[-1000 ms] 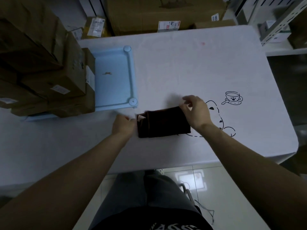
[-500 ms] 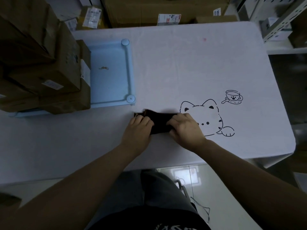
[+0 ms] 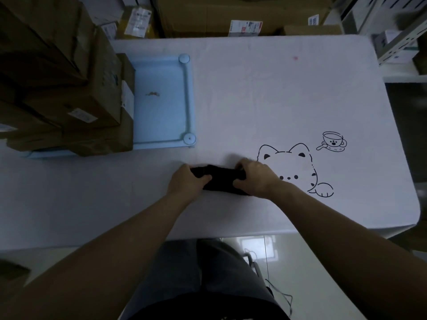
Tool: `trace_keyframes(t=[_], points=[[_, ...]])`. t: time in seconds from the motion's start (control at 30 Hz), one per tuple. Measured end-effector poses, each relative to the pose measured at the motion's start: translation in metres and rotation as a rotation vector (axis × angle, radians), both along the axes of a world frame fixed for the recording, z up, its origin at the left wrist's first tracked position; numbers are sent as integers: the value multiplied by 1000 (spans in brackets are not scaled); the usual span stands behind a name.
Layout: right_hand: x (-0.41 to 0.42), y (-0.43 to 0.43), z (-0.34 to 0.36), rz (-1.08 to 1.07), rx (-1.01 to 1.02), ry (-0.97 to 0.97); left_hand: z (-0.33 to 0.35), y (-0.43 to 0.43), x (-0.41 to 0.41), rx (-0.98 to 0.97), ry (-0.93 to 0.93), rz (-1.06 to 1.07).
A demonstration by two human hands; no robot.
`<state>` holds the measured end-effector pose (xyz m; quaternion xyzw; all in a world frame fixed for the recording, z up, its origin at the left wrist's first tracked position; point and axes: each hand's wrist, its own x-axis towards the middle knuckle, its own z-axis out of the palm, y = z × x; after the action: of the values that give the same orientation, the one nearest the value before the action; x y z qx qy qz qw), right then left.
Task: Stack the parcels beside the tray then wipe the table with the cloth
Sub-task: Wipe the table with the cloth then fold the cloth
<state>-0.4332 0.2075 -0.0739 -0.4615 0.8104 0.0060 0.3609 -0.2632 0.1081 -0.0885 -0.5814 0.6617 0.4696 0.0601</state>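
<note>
A dark folded cloth [image 3: 219, 180] lies on the white table [image 3: 265, 100] near its front edge. My left hand [image 3: 187, 181] grips the cloth's left end and my right hand [image 3: 256, 177] grips its right end, fingers curled over it. Both hands hide much of the cloth. A light blue tray [image 3: 188, 98] sits at the left of the table. Brown cardboard parcels [image 3: 69, 88] are stacked at the far left, over the tray's left side.
A cat and cup drawing [image 3: 300, 167] is printed on the table right of my hands. Large cardboard boxes [image 3: 231, 15] stand behind the table. A metal shelf [image 3: 397, 42] rises at the far right. A small scrap [image 3: 152, 94] lies in the tray.
The cloth has been folded narrower, toward me. My right hand moved from the cloth's far right corner onto its right end, and my left hand closed over its left end.
</note>
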Motion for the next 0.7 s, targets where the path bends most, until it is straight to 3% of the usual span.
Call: trace_keyframes(t=[0.07,0.17,0.37,0.47,0.6,0.7], points=[[3,-2,4,22,89,-40,7,2,5,148,105,67],[6,-2,11,11,129,-254,18,1,14,269,221,176],[6,-28,51,-235,113,-610,45,-23,24,564,614,553],[12,-49,67,-387,102,-755,61,-43,16,607,756,647],[18,-62,70,-495,116,-1019,77,-64,7,602,832,664],[23,-75,78,-593,23,-1103,81,-81,6,570,846,648]])
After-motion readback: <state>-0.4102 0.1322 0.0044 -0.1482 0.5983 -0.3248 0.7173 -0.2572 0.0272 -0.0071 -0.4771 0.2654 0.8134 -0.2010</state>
